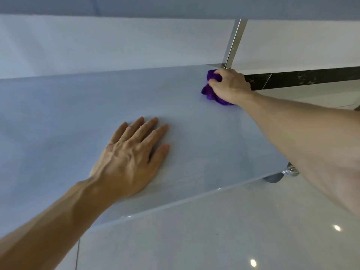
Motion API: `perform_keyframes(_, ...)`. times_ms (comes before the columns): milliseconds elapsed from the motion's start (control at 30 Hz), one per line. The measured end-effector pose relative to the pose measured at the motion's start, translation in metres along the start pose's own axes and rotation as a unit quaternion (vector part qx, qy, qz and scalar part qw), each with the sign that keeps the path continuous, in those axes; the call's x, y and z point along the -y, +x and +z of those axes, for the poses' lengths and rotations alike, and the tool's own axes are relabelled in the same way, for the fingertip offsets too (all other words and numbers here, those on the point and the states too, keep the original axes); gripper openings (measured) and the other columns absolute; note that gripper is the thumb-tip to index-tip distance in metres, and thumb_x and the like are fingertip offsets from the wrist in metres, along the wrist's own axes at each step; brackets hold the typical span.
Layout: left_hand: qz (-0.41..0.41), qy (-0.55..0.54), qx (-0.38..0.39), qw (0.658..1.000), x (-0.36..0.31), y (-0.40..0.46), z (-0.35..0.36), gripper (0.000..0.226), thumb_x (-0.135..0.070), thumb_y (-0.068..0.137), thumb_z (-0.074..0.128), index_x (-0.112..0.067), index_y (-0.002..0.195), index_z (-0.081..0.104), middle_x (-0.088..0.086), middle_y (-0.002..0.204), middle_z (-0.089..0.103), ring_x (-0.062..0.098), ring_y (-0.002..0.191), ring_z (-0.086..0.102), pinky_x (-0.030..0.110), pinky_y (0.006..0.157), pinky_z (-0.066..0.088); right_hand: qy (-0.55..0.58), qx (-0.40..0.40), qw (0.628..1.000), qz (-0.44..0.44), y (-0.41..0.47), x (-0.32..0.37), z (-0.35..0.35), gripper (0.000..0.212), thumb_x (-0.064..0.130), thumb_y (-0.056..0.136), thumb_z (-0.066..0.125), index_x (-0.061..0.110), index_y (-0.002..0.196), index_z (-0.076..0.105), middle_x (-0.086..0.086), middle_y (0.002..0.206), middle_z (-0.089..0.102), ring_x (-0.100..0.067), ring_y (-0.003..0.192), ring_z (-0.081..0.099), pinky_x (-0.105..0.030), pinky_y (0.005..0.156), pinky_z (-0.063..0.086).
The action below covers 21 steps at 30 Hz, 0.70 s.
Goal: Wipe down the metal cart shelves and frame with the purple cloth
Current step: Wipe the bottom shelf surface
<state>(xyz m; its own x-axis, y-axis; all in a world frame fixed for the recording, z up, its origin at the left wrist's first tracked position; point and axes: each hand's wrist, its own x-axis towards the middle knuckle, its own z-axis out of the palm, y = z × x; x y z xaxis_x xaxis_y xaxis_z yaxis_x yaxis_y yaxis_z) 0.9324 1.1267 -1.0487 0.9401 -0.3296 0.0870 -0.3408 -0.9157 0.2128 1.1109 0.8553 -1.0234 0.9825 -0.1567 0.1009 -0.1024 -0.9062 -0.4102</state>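
A smooth metal cart shelf [78, 117] fills the middle of the view. My right hand [230, 85] presses a bunched purple cloth [209, 90] onto the shelf's far right corner, at the foot of a shiny upright frame post [234, 43]. Most of the cloth is hidden under the hand. My left hand [132, 158] lies flat on the shelf nearer to me, palm down, fingers spread, holding nothing. The underside of an upper shelf [175, 6] crosses the top of the view.
A cart caster wheel [280, 175] shows below the shelf's near right corner. Glossy white floor tiles [214, 240] lie in front. A white wall with a dark skirting strip [302, 76] runs behind the cart.
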Motion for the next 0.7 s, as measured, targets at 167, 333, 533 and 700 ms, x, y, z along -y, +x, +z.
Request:
perform_keyframes(167, 0.0, 0.0, -0.01, 1.0, 0.003, 0.002, 0.002, 0.067, -0.064, 0.091, 0.002, -0.042, 0.152, 0.02, -0.016, 0.163, 0.013, 0.007, 0.151, 0.003, 0.033, 0.123, -0.001, -0.035, 0.009, 0.999, 0.002, 0.029, 0.043, 0.026, 0.049, 0.057, 0.087, 0.038, 0.037, 0.129, 0.054, -0.001, 0.138, 0.053, -0.033, 0.133, 0.041, -0.064, 0.112, 0.017)
perform_keyframes(333, 0.002, -0.009, -0.017, 1.0, 0.005, 0.003, -0.001, 0.071, -0.066, 0.089, 0.002, -0.041, 0.151, 0.025, -0.016, 0.162, 0.017, 0.007, 0.15, 0.007, 0.03, 0.123, 0.0, -0.006, 0.04, 0.987, -0.159, 0.004, 0.095, 0.058, 0.044, 0.056, 0.088, 0.045, 0.043, 0.129, 0.055, 0.011, 0.143, 0.051, -0.02, 0.136, 0.04, -0.058, 0.115, 0.018)
perform_keyframes(533, 0.011, -0.005, -0.014, 1.0, 0.01, 0.0, -0.005, 0.066, -0.063, 0.092, 0.009, -0.041, 0.151, 0.026, -0.016, 0.161, 0.021, 0.008, 0.15, 0.011, 0.029, 0.122, 0.001, 0.054, 0.109, 0.906, -0.406, -0.061, 0.061, 0.034, 0.04, 0.035, 0.093, 0.055, 0.023, 0.13, 0.062, 0.003, 0.14, 0.056, -0.01, 0.134, 0.045, -0.031, 0.117, 0.028)
perform_keyframes(700, 0.003, -0.007, -0.014, 1.0, 0.009, -0.003, -0.004, 0.064, -0.062, 0.093, 0.006, -0.042, 0.151, 0.023, -0.017, 0.162, 0.015, 0.006, 0.15, 0.005, 0.029, 0.123, -0.002, 0.049, 0.089, 0.949, -0.299, -0.045, -0.012, -0.009, 0.033, 0.023, 0.097, 0.056, 0.015, 0.13, 0.061, -0.001, 0.136, 0.059, -0.016, 0.13, 0.05, -0.015, 0.108, 0.029)
